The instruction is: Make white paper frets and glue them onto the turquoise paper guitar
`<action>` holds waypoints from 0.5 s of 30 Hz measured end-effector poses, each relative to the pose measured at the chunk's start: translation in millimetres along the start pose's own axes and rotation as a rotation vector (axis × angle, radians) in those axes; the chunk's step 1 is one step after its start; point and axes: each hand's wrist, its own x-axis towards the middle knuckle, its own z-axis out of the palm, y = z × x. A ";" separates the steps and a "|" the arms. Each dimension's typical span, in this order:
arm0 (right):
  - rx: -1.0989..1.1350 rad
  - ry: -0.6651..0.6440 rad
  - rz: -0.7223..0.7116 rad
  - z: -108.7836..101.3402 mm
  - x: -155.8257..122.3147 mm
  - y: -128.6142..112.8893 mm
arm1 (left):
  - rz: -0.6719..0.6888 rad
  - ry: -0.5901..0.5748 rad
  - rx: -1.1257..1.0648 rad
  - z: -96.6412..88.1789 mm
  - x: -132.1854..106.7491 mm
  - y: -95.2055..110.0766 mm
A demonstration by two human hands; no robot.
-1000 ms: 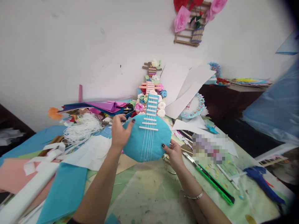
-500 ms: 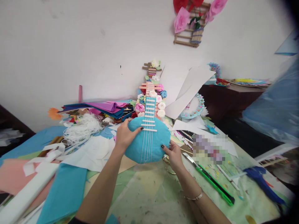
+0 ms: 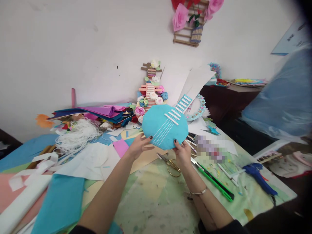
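Observation:
Both hands have hold of a blue paper-covered toy lute [image 3: 161, 122] with a round body, white cross bars and white strings. It is held above the table, its neck tilted up to the right. My left hand [image 3: 137, 146] touches the lower left rim, thumb at the front edge, fingers loosely extended beneath. My right hand [image 3: 182, 152] pinches the lower right rim, its thumb on the front and its fingers behind. Gold-handled scissors [image 3: 173, 167] lie on the table below the lute, between my forearms.
A green utility knife [image 3: 214, 182] and a blue glue gun [image 3: 259, 178] lie at right. White string [image 3: 79, 136], folded blue paper [image 3: 59, 201] and other sheets cover the left. Flower-decorated toy lutes [image 3: 151, 89] lean against the wall behind. A blue plastic bag [image 3: 280, 94] stands right.
The lute has turned clockwise, its neck swinging from upright to the upper right. My left hand has shifted from the upper left of its body down to the lower left rim.

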 end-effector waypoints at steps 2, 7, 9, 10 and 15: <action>0.007 0.008 -0.013 -3.0 2.7 -0.9 | -0.070 -0.119 -0.007 6.7 -2.7 -4.8; 0.004 0.019 -0.039 -8.2 7.3 -2.1 | -0.175 -0.148 0.037 5.7 2.0 -15.4; -0.002 0.021 -0.050 -8.6 7.6 -2.4 | -0.196 -0.142 0.045 2.1 5.2 -18.3; -0.003 0.021 -0.055 -8.4 7.6 -2.5 | -0.203 -0.145 0.046 0.3 6.3 -18.9; -0.007 0.023 -0.075 -8.2 7.3 -3.7 | -0.238 -0.155 0.058 -9.3 7.5 -14.2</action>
